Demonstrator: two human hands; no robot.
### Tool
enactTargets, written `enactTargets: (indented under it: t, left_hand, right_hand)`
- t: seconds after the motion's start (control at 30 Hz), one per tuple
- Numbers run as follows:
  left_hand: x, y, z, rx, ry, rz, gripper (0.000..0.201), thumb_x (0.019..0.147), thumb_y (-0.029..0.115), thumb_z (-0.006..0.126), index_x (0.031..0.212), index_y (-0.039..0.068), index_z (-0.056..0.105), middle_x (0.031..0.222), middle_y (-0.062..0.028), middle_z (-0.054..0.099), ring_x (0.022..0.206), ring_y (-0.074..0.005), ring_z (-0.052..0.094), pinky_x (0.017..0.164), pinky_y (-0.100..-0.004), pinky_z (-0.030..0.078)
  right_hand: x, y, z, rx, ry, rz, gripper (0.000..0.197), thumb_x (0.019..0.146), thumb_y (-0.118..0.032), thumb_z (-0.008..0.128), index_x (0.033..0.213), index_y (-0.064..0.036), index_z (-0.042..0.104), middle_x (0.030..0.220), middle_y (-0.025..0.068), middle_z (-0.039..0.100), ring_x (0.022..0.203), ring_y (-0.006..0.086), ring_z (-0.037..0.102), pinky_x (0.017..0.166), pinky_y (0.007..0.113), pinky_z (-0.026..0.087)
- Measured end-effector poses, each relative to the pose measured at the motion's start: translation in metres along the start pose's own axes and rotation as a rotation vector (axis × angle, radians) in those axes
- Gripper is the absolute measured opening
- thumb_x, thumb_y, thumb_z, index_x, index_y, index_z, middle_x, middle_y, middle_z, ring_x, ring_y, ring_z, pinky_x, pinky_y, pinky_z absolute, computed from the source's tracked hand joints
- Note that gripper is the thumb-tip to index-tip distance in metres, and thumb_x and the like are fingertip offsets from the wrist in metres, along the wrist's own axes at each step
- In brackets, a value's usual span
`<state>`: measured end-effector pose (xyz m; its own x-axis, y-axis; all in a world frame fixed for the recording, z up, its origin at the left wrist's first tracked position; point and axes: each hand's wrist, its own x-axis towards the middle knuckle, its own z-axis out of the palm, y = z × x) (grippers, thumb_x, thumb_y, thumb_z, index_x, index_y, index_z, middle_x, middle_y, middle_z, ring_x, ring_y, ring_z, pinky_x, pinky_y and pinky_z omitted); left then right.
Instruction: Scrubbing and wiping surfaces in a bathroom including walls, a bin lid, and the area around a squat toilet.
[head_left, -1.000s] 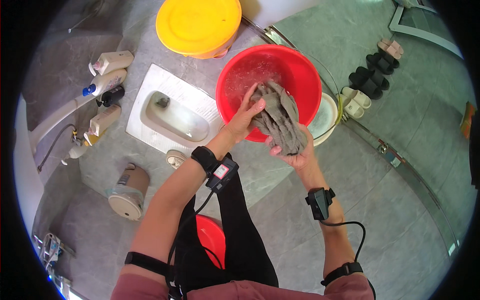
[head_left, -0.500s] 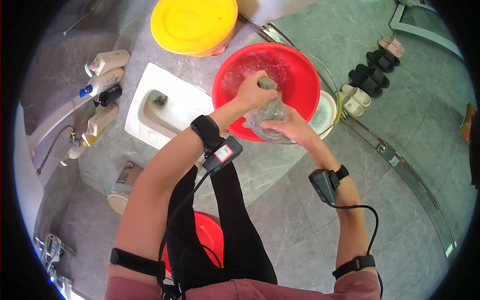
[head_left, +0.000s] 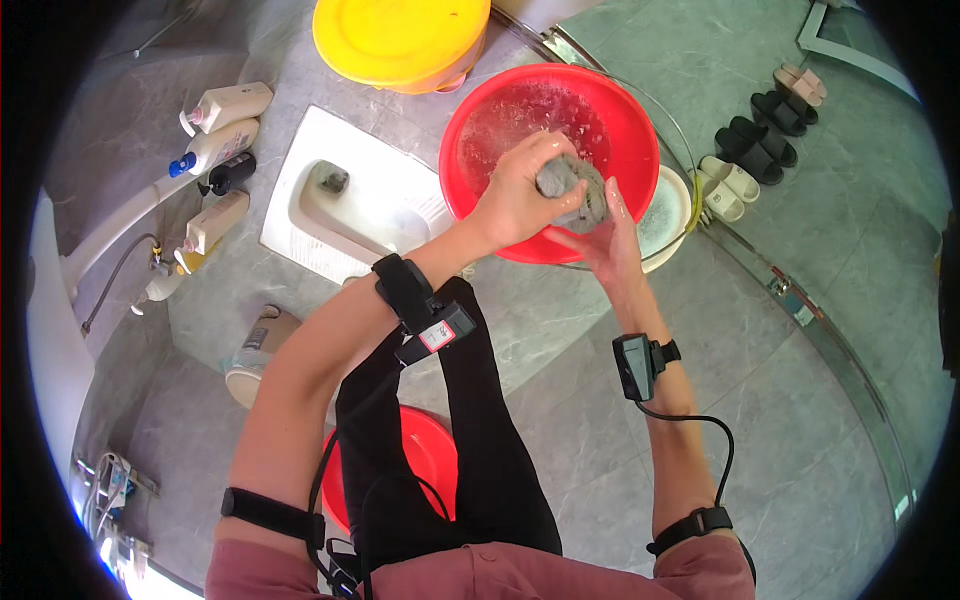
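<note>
A wet grey cloth (head_left: 590, 200) is bunched into a lump over the near part of a red basin (head_left: 645, 130). My left hand (head_left: 525, 190) is closed round its left side, and a grey wad of it bulges between the thumb and fingers. My right hand (head_left: 612, 245) cups the lump from the lower right, with its thumb and one finger spread to either side; its other fingers are hidden. Behind the hands, the basin holds bubbly water.
A yellow-lidded bucket (head_left: 400, 40) stands behind a white squat toilet (head_left: 320, 220). Pump bottles (head_left: 225, 145) line the left side. A white basin (head_left: 665, 215) is partly under the red one. Several slippers (head_left: 745, 150) sit beyond a curved floor rail (head_left: 800, 300). Another red basin (head_left: 430, 450) lies behind my legs.
The cloth, stretched out and dripping between both hands before, is now gathered into a compact lump. My right hand has loosened and opened its fingers round it. The view has shifted slightly.
</note>
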<state>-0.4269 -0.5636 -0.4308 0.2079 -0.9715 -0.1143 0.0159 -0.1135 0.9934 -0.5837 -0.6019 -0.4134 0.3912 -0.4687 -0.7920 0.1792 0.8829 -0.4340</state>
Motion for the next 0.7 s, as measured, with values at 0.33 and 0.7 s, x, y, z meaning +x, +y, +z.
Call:
enactTargets:
  t: [0.33, 0.7]
  left_hand:
    - [0.002, 0.014, 0.02, -0.446, 0.176, -0.409, 0.011, 0.084, 0.011, 0.06, 0.086, 0.005, 0.051, 0.083, -0.0011, 0.055, 0.077, -0.0079, 0.051, 0.066, -0.0249, 0.043]
    - [0.038, 0.041, 0.018, -0.867, -0.303, -0.979, 0.021, 0.087, 0.019, 0.056, 0.101, 0.003, 0.057, 0.095, -0.0054, 0.06, 0.089, -0.0145, 0.058, 0.075, -0.03, 0.05]
  right_hand:
    - [-0.014, -0.009, 0.018, 0.113, 0.136, -0.481, 0.044, 0.075, 0.0, 0.067, 0.11, -0.0104, 0.042, 0.118, 0.0101, 0.051, 0.107, 0.0207, 0.05, 0.09, 0.036, 0.044]
    - [-0.048, -0.035, 0.017, -0.762, -0.136, -0.984, 0.055, 0.064, 0.001, 0.075, 0.104, -0.0083, 0.039, 0.115, 0.0171, 0.052, 0.108, 0.0261, 0.05, 0.093, 0.039, 0.04]
